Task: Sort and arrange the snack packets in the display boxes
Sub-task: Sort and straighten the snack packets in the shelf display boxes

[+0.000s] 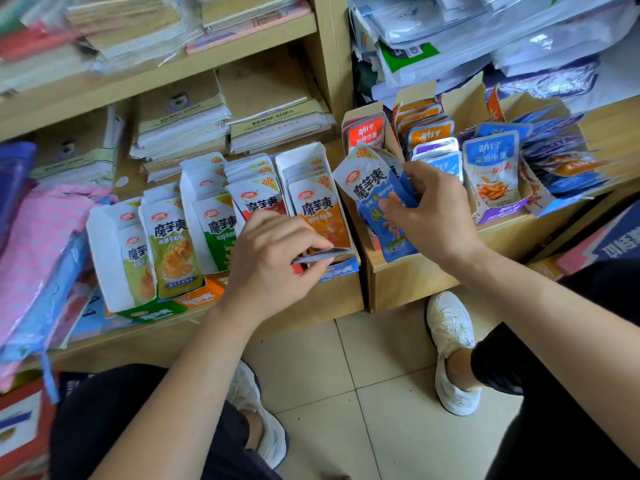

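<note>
White cardboard display boxes (104, 258) on the shelf (341, 296) hold upright green, red and orange snack packets (175, 244). The left hand (273, 261) pinches a flat blue packet (320, 255) just before the orange row. Further right, the right hand (436, 213) grips a blue-and-white bundle (370, 192).

Shop: shelved snack display boxes (313, 209)

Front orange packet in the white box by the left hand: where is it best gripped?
Pinch the top edge from above. The orange packet stands on end at the front of its row, and the white box walls its sides and foot, so only the top strip is free.
</note>
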`<control>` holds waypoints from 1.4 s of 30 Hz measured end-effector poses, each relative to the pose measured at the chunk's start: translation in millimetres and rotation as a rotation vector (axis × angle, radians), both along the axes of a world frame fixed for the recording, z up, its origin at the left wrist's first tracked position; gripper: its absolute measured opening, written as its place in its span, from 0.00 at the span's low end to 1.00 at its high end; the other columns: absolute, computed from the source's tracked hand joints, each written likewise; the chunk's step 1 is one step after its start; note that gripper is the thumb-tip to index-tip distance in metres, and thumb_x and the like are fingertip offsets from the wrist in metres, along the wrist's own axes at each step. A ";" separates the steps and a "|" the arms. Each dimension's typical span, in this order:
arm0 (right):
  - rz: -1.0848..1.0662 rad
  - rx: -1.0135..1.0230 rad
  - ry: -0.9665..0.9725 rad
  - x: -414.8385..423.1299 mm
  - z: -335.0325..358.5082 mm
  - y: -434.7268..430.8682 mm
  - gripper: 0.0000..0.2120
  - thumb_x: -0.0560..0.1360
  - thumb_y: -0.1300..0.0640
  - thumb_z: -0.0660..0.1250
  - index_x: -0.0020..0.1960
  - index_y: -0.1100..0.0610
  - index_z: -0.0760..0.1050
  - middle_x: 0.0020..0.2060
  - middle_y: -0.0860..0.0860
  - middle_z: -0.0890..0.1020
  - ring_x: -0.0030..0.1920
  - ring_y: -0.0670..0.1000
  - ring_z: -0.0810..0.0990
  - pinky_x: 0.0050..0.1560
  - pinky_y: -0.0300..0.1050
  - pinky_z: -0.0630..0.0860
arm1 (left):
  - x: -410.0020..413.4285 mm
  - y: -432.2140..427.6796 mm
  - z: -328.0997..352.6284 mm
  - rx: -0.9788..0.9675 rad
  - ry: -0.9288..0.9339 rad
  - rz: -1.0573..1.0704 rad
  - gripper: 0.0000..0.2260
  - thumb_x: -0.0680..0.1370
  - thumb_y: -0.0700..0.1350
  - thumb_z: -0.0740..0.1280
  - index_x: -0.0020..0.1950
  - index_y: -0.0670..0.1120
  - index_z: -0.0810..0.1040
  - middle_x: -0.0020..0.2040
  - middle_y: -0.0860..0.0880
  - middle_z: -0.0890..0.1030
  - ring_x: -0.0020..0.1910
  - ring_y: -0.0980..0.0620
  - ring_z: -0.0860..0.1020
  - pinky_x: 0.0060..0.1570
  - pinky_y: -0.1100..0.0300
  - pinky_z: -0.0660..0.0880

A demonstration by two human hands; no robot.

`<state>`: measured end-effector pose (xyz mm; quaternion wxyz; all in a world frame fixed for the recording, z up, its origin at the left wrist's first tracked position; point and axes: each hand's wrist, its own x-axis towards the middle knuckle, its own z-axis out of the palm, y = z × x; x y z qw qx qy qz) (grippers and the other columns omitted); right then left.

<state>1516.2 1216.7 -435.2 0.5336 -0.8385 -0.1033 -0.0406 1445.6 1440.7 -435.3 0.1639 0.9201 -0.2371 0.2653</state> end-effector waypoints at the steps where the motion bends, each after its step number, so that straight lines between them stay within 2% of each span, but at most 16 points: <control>1: 0.001 0.010 0.002 -0.8 0.9 0.3 0.08 0.77 0.58 0.72 0.48 0.51 0.73 0.46 0.56 0.84 0.47 0.55 0.83 0.37 0.48 0.80 | 2.6 0.2 1.2 0.014 0.009 0.042 0.05 0.75 0.48 0.75 0.43 0.47 0.85 0.42 0.54 0.83 0.43 0.51 0.80 0.48 0.50 0.71; 5: -0.008 0.023 0.001 -1.7 -0.6 -0.6 0.08 0.77 0.58 0.72 0.51 0.52 0.73 0.46 0.52 0.85 0.46 0.54 0.84 0.38 0.44 0.81 | 23.7 3.8 7.8 0.093 0.080 0.224 0.11 0.73 0.55 0.71 0.47 0.48 0.82 0.61 0.52 0.82 0.61 0.45 0.75 0.57 0.49 0.68; 8: -0.015 0.063 0.019 -1.7 -0.5 -3.1 0.10 0.77 0.58 0.72 0.53 0.50 0.72 0.44 0.40 0.81 0.45 0.42 0.84 0.33 0.31 0.77 | 39.5 3.4 13.5 0.250 0.209 0.313 0.19 0.73 0.62 0.64 0.54 0.51 0.81 0.69 0.51 0.78 0.70 0.43 0.69 0.63 0.46 0.62; 11: -0.006 0.097 0.020 -1.7 0.1 -5.4 0.09 0.77 0.58 0.72 0.52 0.49 0.73 0.43 0.38 0.81 0.45 0.37 0.83 0.35 0.30 0.77 | 52.6 6.1 14.0 0.384 0.323 0.336 0.27 0.72 0.69 0.60 0.62 0.53 0.77 0.71 0.50 0.76 0.73 0.43 0.64 0.68 0.43 0.57; 14: -0.007 0.107 0.009 -0.3 -0.3 -6.4 0.11 0.77 0.59 0.72 0.47 0.46 0.73 0.44 0.42 0.83 0.47 0.44 0.84 0.38 0.35 0.80 | 63.9 9.1 14.0 0.442 0.394 0.343 0.30 0.71 0.73 0.60 0.64 0.54 0.72 0.67 0.53 0.78 0.75 0.45 0.61 0.69 0.42 0.54; 16: -0.006 0.111 0.006 0.3 -0.1 -6.1 0.10 0.77 0.59 0.72 0.47 0.47 0.73 0.44 0.42 0.84 0.47 0.45 0.84 0.38 0.35 0.80 | 70.2 8.2 15.6 0.467 0.437 0.344 0.29 0.72 0.71 0.63 0.64 0.54 0.71 0.63 0.53 0.80 0.75 0.46 0.59 0.67 0.42 0.52; 20: -0.019 0.088 -0.007 0.2 1.0 -1.0 0.12 0.77 0.58 0.72 0.48 0.44 0.72 0.40 0.38 0.81 0.45 0.41 0.84 0.37 0.33 0.79 | 77.4 11.3 16.6 0.425 0.442 0.331 0.27 0.71 0.67 0.70 0.63 0.53 0.73 0.57 0.50 0.81 0.71 0.48 0.64 0.63 0.45 0.52; 22: -0.035 0.093 -0.020 0.3 1.6 1.5 0.12 0.76 0.59 0.72 0.48 0.44 0.72 0.40 0.38 0.81 0.45 0.37 0.83 0.36 0.30 0.77 | 73.8 15.8 16.9 0.336 0.391 0.295 0.28 0.68 0.65 0.74 0.62 0.55 0.73 0.53 0.55 0.80 0.64 0.50 0.67 0.59 0.47 0.55; 24: -0.046 0.091 -0.025 0.7 0.9 4.3 0.09 0.76 0.59 0.72 0.51 0.49 0.75 0.41 0.40 0.82 0.45 0.35 0.82 0.35 0.27 0.74 | 67.3 20.1 17.8 0.211 0.378 0.253 0.29 0.67 0.63 0.77 0.64 0.58 0.74 0.49 0.59 0.77 0.58 0.54 0.66 0.54 0.51 0.55; 25: -0.053 0.088 -0.030 0.8 0.7 5.5 0.09 0.76 0.59 0.72 0.52 0.50 0.75 0.42 0.41 0.82 0.46 0.36 0.82 0.34 0.27 0.74 | 63.8 21.7 18.0 0.148 0.371 0.208 0.28 0.67 0.61 0.77 0.64 0.58 0.76 0.47 0.60 0.76 0.56 0.55 0.66 0.52 0.52 0.54; 27: -0.058 0.089 -0.037 1.0 0.2 7.0 0.08 0.76 0.58 0.72 0.53 0.51 0.76 0.43 0.42 0.83 0.47 0.37 0.82 0.35 0.27 0.75 | 54.6 23.2 18.9 0.071 0.324 0.085 0.20 0.67 0.58 0.78 0.56 0.56 0.82 0.44 0.60 0.76 0.53 0.53 0.71 0.53 0.54 0.54; 29: -0.059 0.095 -0.039 1.4 0.6 7.9 0.08 0.77 0.58 0.72 0.52 0.50 0.75 0.43 0.42 0.83 0.48 0.38 0.83 0.37 0.29 0.77 | 41.3 22.9 19.9 0.022 0.312 -0.014 0.15 0.67 0.52 0.80 0.51 0.53 0.85 0.46 0.57 0.79 0.51 0.52 0.74 0.56 0.52 0.59; 32: -0.060 0.103 -0.036 1.9 1.7 8.4 0.09 0.77 0.58 0.72 0.52 0.48 0.75 0.44 0.42 0.84 0.48 0.41 0.84 0.39 0.33 0.80 | 16.9 20.6 17.9 -0.059 0.373 -0.097 0.14 0.69 0.44 0.80 0.53 0.52 0.85 0.57 0.57 0.83 0.55 0.56 0.79 0.59 0.50 0.72; 34: -0.054 0.127 -0.020 2.6 2.2 9.4 0.10 0.77 0.58 0.72 0.53 0.48 0.75 0.44 0.41 0.84 0.47 0.42 0.84 0.41 0.35 0.81 | 4.5 21.0 10.8 -0.060 0.344 -0.142 0.14 0.70 0.39 0.79 0.53 0.50 0.84 0.55 0.56 0.85 0.53 0.56 0.82 0.53 0.48 0.77; 37: -0.040 0.192 0.004 4.5 2.9 10.5 0.08 0.77 0.59 0.72 0.53 0.51 0.76 0.46 0.44 0.85 0.47 0.44 0.85 0.44 0.43 0.83 | -4.1 22.6 -2.5 -0.036 0.195 -0.168 0.10 0.72 0.37 0.77 0.51 0.47 0.85 0.52 0.54 0.86 0.49 0.52 0.84 0.43 0.48 0.76; 42: -0.051 0.312 -0.033 8.0 11.9 17.7 0.09 0.77 0.60 0.73 0.54 0.59 0.76 0.45 0.50 0.85 0.46 0.46 0.85 0.43 0.43 0.82 | -15.2 17.9 -11.8 0.020 0.057 -0.142 0.10 0.74 0.37 0.75 0.54 0.46 0.86 0.51 0.53 0.86 0.47 0.49 0.84 0.39 0.50 0.76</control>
